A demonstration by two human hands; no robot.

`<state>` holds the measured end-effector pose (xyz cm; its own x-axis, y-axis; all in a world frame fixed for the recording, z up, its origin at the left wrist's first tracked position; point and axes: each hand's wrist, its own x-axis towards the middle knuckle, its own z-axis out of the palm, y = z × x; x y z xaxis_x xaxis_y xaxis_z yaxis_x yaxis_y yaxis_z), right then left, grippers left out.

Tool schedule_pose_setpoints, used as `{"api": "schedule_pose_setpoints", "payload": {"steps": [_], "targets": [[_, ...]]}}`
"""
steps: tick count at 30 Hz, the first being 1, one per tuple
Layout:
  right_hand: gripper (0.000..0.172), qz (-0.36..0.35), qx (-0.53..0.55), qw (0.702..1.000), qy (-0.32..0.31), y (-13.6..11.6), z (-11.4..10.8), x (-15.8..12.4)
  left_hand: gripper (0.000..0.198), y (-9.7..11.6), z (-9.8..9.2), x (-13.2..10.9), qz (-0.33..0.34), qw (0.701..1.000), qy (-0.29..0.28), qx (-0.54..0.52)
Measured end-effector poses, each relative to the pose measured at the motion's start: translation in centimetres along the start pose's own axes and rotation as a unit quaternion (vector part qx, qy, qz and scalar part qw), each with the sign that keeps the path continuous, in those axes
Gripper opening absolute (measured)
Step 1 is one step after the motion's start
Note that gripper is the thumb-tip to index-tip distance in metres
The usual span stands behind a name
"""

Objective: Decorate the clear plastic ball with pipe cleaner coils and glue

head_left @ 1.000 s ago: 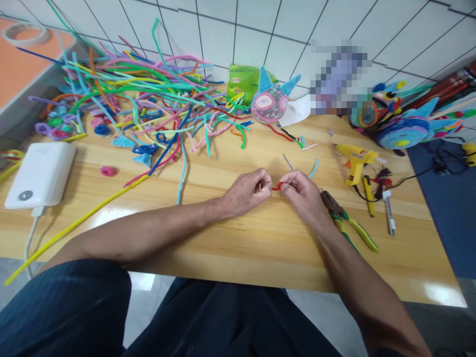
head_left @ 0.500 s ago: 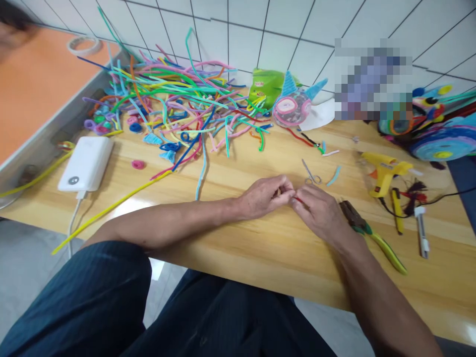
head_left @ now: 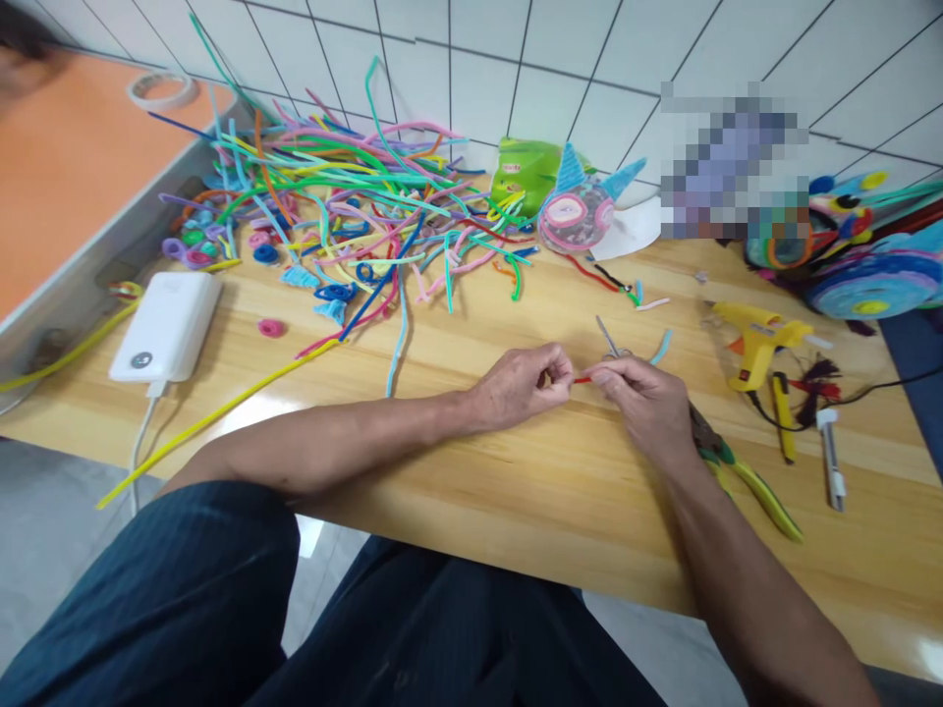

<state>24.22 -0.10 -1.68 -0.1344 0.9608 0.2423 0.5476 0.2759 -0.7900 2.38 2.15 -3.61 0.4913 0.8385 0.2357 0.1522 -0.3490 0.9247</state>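
Left hand (head_left: 520, 390): pinching one end of the red piece, fingers curled round.
Right hand (head_left: 652, 405): pinching the other end, thumb against fingertips.
Red piece (head_left: 582, 380): short, between both hands over the bench (head_left: 442, 491), near the scissors (head_left: 606, 334); apparently mid-handling, unfinished.
Already shaped: horned figure (head_left: 576, 218) at the back, pink coil (head_left: 272, 327) toward the left.
Left unworked: many stems (head_left: 354, 177) in the pile, seemingly uncut.

Both forearms cross the near edge of the bench (head_left: 471, 501), angled inward. The left hand (head_left: 525, 385) is curled, thumb against forefinger; just apart, the right hand (head_left: 646, 401) faces it, thumb and fingertips pinched, knuckles up.
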Motion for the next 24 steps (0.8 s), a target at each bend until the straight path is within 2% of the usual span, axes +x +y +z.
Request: {"api": "schedule_pose_setpoints", "payload": {"steps": [2, 6, 9, 12, 15, 18, 21, 24], "targets": [[0.014, 0.007, -0.005, 1.000, -0.021, 0.2, 0.1, -0.1, 0.007, 0.1, -0.1, 0.0, 0.001, 1.000, 0.006, 0.019], [0.016, -0.064, -0.067, 0.994, -0.055, 0.1, 0.0, -0.3, 0.005, 0.2, -0.2, -0.2, 0.025, 0.993, -0.014, 0.118], [0.016, -0.099, -0.101, 0.988, -0.062, -0.4, -0.2, -0.5, 0.020, 0.2, -0.2, -0.5, 0.057, 0.970, -0.062, 0.226], [0.016, -0.103, -0.105, 0.987, -0.065, -0.8, -0.3, -0.6, 0.035, 0.1, -0.3, -0.7, 0.085, 0.954, -0.082, 0.274], [0.014, -0.054, -0.067, 0.996, -0.038, -0.9, -0.2, -0.5, 0.041, 0.0, -0.5, -0.6, 0.106, 0.958, -0.065, 0.259], [0.012, 0.042, 0.028, 0.999, 0.015, -0.8, 0.3, -0.5, 0.046, 0.3, -0.7, -0.5, 0.119, 0.970, -0.042, 0.210], [0.016, 0.106, 0.163, 0.978, 0.079, -0.9, 1.2, -0.5, 0.046, 0.6, -0.7, -0.3, 0.130, 0.977, -0.026, 0.168], [0.027, 0.132, 0.285, 0.942, 0.115, -1.3, 2.2, -0.4, 0.044, 0.9, -0.5, -0.3, 0.124, 0.984, -0.021, 0.126]]}}
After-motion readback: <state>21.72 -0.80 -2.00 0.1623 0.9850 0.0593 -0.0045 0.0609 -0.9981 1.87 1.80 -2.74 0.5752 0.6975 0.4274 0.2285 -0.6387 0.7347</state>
